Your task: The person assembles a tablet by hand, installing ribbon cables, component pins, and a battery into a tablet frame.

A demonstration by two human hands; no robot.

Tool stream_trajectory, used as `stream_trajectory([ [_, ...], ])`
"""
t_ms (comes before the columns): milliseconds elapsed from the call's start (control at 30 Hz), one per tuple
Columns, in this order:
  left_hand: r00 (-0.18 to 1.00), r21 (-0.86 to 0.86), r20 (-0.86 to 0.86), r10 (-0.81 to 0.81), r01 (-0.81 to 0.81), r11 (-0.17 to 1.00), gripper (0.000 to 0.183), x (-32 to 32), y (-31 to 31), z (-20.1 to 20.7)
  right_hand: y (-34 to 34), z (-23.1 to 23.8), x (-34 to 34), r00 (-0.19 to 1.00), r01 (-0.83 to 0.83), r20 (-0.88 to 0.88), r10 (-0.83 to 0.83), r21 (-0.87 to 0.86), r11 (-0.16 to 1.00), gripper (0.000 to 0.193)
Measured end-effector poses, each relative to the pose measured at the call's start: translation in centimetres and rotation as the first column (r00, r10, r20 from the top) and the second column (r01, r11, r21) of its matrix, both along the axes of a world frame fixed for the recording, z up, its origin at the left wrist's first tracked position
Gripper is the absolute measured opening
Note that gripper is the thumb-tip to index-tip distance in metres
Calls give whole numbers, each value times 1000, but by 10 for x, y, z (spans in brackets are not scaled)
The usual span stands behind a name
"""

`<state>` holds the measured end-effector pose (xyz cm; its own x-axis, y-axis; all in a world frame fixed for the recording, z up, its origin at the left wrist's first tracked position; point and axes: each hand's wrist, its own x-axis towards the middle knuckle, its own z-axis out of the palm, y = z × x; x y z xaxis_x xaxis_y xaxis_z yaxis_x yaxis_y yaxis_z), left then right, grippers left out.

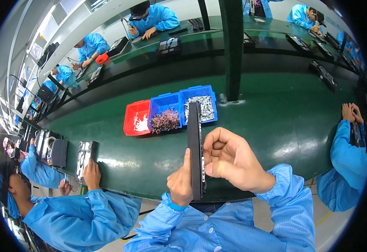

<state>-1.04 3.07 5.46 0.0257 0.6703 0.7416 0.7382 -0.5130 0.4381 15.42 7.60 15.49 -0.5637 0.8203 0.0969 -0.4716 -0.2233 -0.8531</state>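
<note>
A long, flat black casing [195, 161] is held up on its edge above the near side of the table, its length pointing away from me. My left hand [180, 182] grips it from the left, with one finger stretched along its side. My right hand [233, 161] is at the other side, fingers curled and thumb against the face with small white and metallic parts. Whatever lies between those fingertips is hidden. Beyond the casing, a blue bin [198, 90] holds many small silver-and-white pieces; the casing's far end overlaps it in view.
Left of it stand a blue bin [163, 101] of purplish-brown wired parts and a red bin [130, 117] of white sticks. A green post [230, 54] rises behind the green table [275, 122]. A co-worker's hand [92, 175] touches a similar casing [84, 157] at left; another person's hands [352, 113] are at right.
</note>
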Motion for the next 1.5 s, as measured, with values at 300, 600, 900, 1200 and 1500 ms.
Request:
stream_trajectory([
  [300, 1000, -45, 9, -27, 27, 999, 34, -3, -2, -2, -1, -6, 1, 1000, -16, -26, 17, 25, 1000, 34],
  [600, 994, 3, -95, -56, 57, 998, 62, 0, 0, 10, -10, -11, -4, 997, 41, -62, -34, 118, 992, 40],
  [900, 1000, -34, 6, -28, 28, 999, 31, -3, -2, -3, -5, -7, -1, 999, 30, -31, -29, 50, 998, 34],
  [1200, 992, 46, -116, -45, 51, 998, 59, -2, 4, 7, -6, -7, -1, 999, 33, -31, -33, 19, 999, 35],
  [1500, 996, -24, -65, -66, 64, 998, 62, 0, 1, 9, -11, -15, -2, 999, 36, -5, -35, 162, 986, 43],
])
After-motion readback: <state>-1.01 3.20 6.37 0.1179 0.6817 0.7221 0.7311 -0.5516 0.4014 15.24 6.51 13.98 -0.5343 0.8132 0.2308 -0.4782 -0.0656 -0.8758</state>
